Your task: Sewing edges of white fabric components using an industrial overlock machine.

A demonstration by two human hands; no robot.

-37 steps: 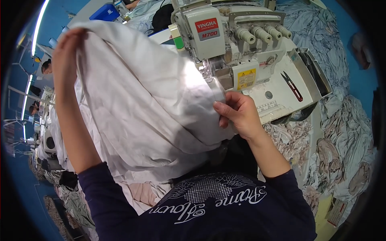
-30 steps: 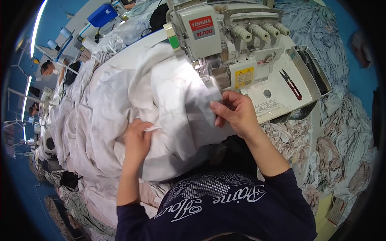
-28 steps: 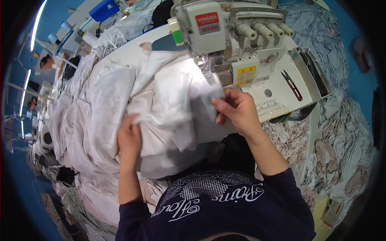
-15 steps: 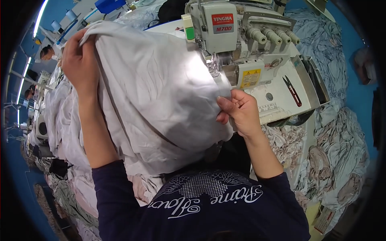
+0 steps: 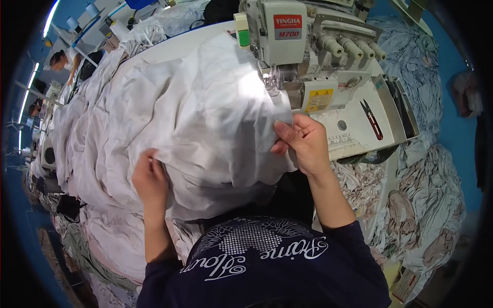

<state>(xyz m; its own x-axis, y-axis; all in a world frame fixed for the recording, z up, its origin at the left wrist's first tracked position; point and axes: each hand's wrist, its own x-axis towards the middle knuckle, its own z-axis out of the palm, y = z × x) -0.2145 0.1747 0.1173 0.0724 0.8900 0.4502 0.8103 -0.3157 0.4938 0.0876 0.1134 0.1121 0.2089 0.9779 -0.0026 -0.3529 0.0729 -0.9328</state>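
A large sheet of white fabric [image 5: 205, 108] spreads in soft folds in front of the overlock sewing machine [image 5: 281, 38]. Its right edge runs at the lit needle and presser foot [image 5: 273, 81]. Close below the foot, my right hand [image 5: 305, 139] pinches that edge between thumb and fingers. My left hand [image 5: 151, 179] is at the fabric's near left part, smeared by motion. Its fingers curl toward the cloth, but whether they grip it does not show clearly.
Thread snips [image 5: 372, 120] with dark red handles lie on the machine's white bed, right of the needle. Crumpled pale fabric [image 5: 431, 195] is heaped at the right. More white cloth [image 5: 84, 138] piles up on the left. Another person [image 5: 62, 61] is at the far left.
My left hand has come down and inward from the upper left, and the fabric it held raised there now lies lower and flatter. My right hand stays pinched at the edge.
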